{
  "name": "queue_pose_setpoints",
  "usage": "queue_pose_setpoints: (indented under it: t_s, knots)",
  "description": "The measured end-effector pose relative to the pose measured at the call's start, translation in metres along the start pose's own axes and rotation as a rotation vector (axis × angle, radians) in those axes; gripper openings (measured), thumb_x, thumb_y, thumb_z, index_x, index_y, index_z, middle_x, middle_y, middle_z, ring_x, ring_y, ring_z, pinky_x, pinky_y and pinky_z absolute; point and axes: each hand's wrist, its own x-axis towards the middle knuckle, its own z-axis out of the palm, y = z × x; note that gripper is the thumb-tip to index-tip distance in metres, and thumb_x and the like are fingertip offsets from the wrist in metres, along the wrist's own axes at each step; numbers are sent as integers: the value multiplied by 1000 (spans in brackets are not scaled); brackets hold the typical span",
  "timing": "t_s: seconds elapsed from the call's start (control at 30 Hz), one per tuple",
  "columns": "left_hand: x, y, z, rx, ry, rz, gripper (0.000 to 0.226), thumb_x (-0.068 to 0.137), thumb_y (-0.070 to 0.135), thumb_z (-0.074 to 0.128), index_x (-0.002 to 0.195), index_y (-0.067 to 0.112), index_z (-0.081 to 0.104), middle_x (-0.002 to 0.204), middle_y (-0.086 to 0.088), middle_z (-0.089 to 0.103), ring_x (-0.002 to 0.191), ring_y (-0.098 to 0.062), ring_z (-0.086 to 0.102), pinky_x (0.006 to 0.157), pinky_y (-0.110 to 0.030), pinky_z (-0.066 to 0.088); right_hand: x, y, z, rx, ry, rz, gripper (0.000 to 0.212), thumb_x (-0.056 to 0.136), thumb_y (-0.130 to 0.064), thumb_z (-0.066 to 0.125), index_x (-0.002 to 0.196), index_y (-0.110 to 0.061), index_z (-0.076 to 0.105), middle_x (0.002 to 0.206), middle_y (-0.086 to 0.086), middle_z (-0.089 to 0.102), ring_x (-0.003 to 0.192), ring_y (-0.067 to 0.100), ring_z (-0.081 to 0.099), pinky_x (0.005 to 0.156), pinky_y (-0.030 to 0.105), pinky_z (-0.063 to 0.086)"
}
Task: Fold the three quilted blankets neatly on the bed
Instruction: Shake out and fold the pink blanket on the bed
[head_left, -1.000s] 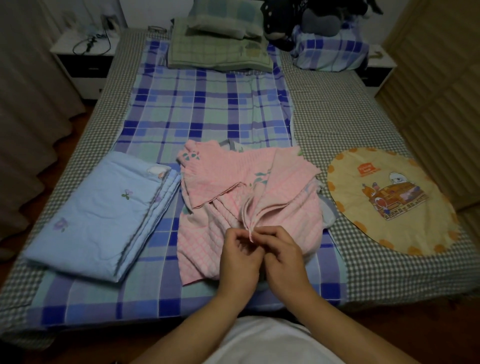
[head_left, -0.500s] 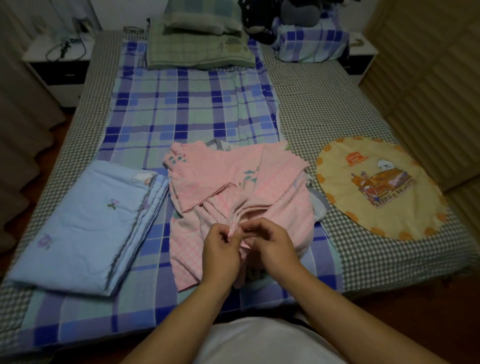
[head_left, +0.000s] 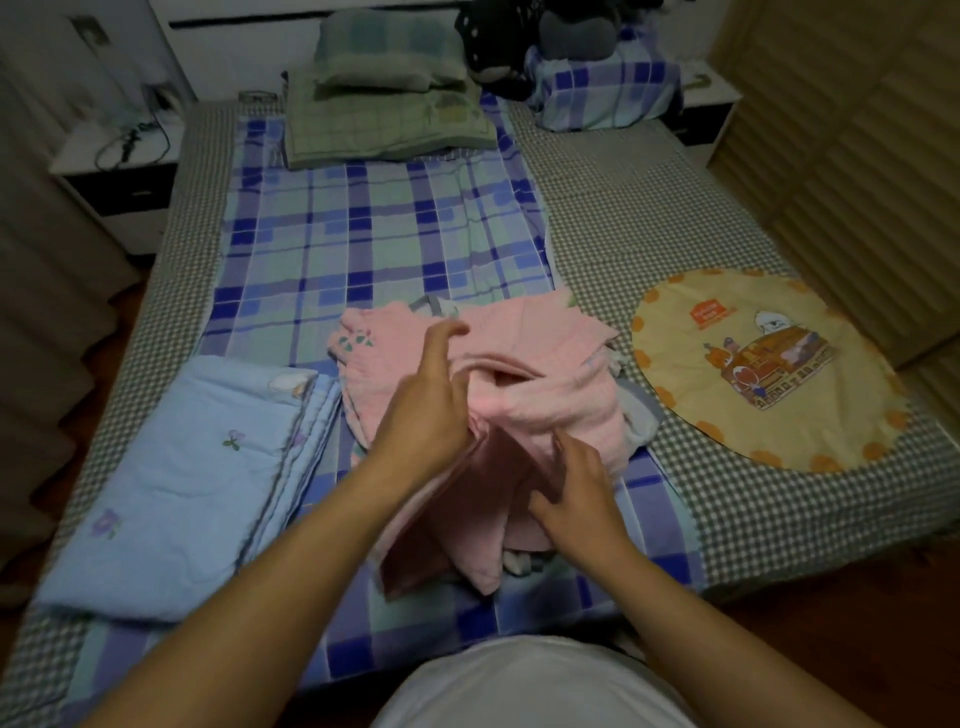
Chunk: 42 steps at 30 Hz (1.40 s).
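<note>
The pink blanket (head_left: 540, 395) lies crumpled near the foot of the bed (head_left: 649, 218), on the blue plaid sheet (head_left: 374, 244), with a fold of it hanging down toward the person between both hands. The left hand (head_left: 431, 410) reaches forward over the heap, its fingers stretched out and relaxed, its palm side against the raised pink fold; whether the thumb pinches the cloth is hidden. The right hand (head_left: 576, 483) rests on the near part of the same fold, fingers extended and pressing into the cloth rather than curled round it. Just to the left of the pink heap, the blue blanket (head_left: 197, 478) lies folded flat, its layered edges facing the pink one. To the right, apart from the heap, a round yellow blanket (head_left: 763, 374) with a cartoon print lies spread on the checked cover. At the head of the bed sit a green pillow (head_left: 384, 119) and a plaid pillow (head_left: 602, 93).
</note>
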Motion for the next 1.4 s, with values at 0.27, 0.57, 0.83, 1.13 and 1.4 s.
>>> queue_pose_setpoints:
  t_s: [0.27,0.57,0.83,1.13,1.4]
  knots:
    - [131,136,-121,-123,43,150,51,68,-7,34,66,25,74,69,-2,71,66,-30,68,68,-56,60,77,-176,-86,67,289,-186,94,75,-50,63,153,-22,20,149,9,34,138,32,33,113,47,32]
    - [181,259,-233,-138,324,284,40,55,6,30,55,15,69,50,-6,64,59,-34,67,67,-56,60,97,-303,-224,66,534,-388,61,83,-9,55,142,-21,45,130,9,43,115,31,51,95,34,43]
    - [194,286,-278,-384,478,252,48,67,-1,27,59,14,71,71,-10,70,83,-38,71,77,-53,61,87,-307,-261,-256,665,-929,34,89,-18,66,117,-27,48,124,-5,44,86,20,62,67,36,58]
    - [194,304,-279,-531,557,233,49,58,8,25,61,18,73,83,-16,72,80,-38,72,65,-56,61,78,-335,-229,-303,644,-582,40,95,-58,39,103,-23,56,102,-3,45,83,21,56,68,37,51]
    - [185,300,-303,-501,638,213,48,65,6,26,61,18,72,82,-13,72,75,-36,72,66,-49,63,80,-342,-249,46,715,-531,15,96,-23,62,95,-15,75,94,-1,69,78,9,55,54,8,29]
